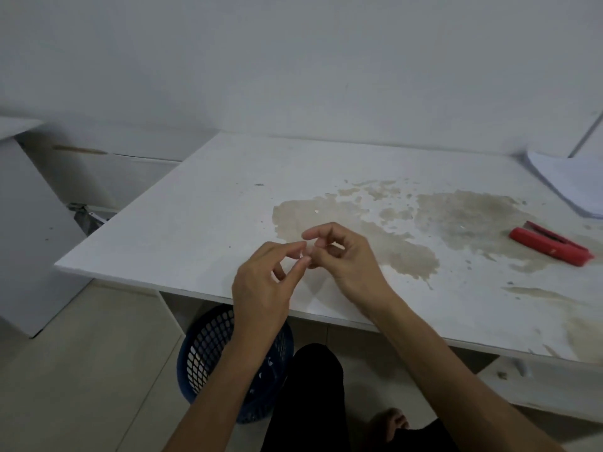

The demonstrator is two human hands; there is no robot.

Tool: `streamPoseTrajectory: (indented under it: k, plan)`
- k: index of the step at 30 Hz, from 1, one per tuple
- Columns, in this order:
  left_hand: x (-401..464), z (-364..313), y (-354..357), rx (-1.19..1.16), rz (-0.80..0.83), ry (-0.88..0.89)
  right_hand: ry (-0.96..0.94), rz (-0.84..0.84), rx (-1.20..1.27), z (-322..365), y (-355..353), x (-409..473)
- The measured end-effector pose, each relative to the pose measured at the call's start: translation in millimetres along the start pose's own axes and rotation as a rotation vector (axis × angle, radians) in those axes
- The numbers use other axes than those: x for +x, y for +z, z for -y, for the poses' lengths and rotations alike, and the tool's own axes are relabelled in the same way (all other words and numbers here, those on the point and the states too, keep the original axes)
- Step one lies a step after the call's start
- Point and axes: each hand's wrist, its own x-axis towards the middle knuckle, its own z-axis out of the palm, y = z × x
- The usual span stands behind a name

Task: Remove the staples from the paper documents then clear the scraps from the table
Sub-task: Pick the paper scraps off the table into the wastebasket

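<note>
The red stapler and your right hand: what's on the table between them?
In the head view, only bare tabletop with a large brownish stain lies between the right hand and the red stapler.

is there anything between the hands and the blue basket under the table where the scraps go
Nothing visible. Both hands, left hand and right hand, meet over the near edge of the stained white table. The blue plastic mesh basket stands on the floor just below that edge, its mouth partly hidden by the left forearm.

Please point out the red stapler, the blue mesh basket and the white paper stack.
red stapler (551,246): head view, middle of its body.
blue mesh basket (208,347): head view, left wall.
white paper stack (574,181): head view, top sheet.
</note>
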Motion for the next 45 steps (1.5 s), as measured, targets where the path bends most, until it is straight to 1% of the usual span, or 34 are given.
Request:
streamPoseTrajectory:
  k: [6,12,14,16,19,21,23,25,31,37,40,43,45]
  plan:
    - [8,-6,16,-0.127,0.052,-0.027,0.13,-0.103,0.176,2,-12,-6]
    - [20,-12,36,-0.076,0.097,-0.018,0.159,-0.141,0.097,7,-37,-4]
    - [23,-11,42,-0.038,0.102,-0.026,0.12,-0.156,-0.051,6,-52,-3]
    - [24,-7,45,0.002,0.111,-0.063,0.086,-0.211,-0.295,4,-74,-1]
    - [23,-1,48,0.017,0.163,-0.118,0.123,-0.382,-0.645,-2,-125,1]
    - [23,0,49,0.003,0.177,-0.15,0.161,-0.512,-0.83,-5,-163,0]
    - [23,0,48,-0.007,0.174,-0.168,0.194,-0.606,-0.911,-7,-192,2]
    - [23,-2,48,-0.005,0.173,-0.179,0.218,-0.646,-0.965,-7,-211,6]
    - [21,-4,48,-0.002,0.164,-0.175,0.266,-0.631,-1.049,-10,-225,22]
    - [20,-5,47,-0.032,0.162,-0.192,0.273,-0.547,-1.225,-11,-225,30]
    - [23,-4,44,-0.089,0.177,-0.231,0.354,-0.502,-1.317,-12,-221,34]
    - [31,2,35,-0.124,0.186,-0.257,0.383,-0.47,-1.323,-13,-217,37]
    - [39,9,27,-0.102,0.176,-0.261,0.341,-0.44,-1.297,-14,-207,40]
